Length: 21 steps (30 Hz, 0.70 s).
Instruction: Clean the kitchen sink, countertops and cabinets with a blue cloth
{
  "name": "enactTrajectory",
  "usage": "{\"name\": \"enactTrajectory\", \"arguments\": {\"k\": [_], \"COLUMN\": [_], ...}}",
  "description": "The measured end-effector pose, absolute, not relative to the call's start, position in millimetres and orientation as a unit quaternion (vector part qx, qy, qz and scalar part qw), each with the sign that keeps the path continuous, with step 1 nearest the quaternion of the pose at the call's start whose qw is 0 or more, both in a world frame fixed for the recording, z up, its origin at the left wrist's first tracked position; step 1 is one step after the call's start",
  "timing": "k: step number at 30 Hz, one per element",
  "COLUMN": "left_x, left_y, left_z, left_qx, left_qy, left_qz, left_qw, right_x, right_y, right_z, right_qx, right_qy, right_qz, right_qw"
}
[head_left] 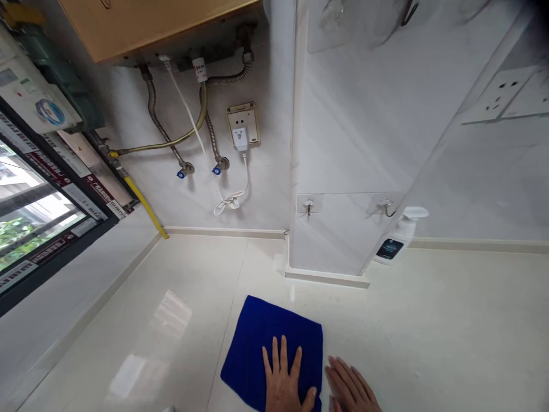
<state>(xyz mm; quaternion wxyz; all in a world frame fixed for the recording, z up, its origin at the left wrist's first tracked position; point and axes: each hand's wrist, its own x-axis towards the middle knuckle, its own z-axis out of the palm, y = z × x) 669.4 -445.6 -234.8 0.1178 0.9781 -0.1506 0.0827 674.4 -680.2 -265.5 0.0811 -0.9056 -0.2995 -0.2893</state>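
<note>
A blue cloth (257, 349) lies spread out on a glossy white countertop (193, 320). My left hand (283, 375) rests flat on the cloth with its fingers spread apart. Just right of the cloth's edge is my right hand (350, 384), palm down, its fingers stretched out and side by side. Nothing shows in the right hand, and whether it touches the countertop I cannot tell. Both wrists are cut off by the bottom of the view.
A white pump bottle (397, 237) stands behind the wall corner, partly hidden. Clear hooks (309, 206) hang on the jutting wall. Under a water heater (163, 28) run hoses, a plugged-in cord (240, 139) and a yellow gas pipe (146, 206). A window (38, 212) is at left.
</note>
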Motion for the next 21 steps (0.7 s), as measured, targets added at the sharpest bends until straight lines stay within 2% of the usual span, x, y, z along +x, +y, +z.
{"name": "enactTrajectory", "arguments": {"k": [6, 11, 16, 21], "left_x": [723.2, 755.9, 746.5, 706.7], "left_y": [-440.9, -435.8, -437.1, -445.0], "left_z": [-210.3, -206.8, -206.7, -212.5], "left_qx": [0.985, 0.984, 0.983, 0.981], "left_qy": [-0.098, -0.097, -0.108, -0.142], "left_qz": [0.092, 0.094, 0.089, 0.082], "left_qw": [0.107, 0.119, 0.116, 0.107], "right_x": [672.2, 671.0, 672.9, 674.3], "right_y": [-678.1, -679.1, -681.8, -681.3], "right_z": [-262.2, -257.5, -258.7, -266.8], "right_qx": [-0.911, -0.909, -0.907, -0.907], "right_qy": [-0.293, -0.297, -0.299, -0.296], "right_qz": [-0.271, -0.262, -0.261, -0.285], "right_qw": [0.104, 0.131, 0.138, 0.098]}}
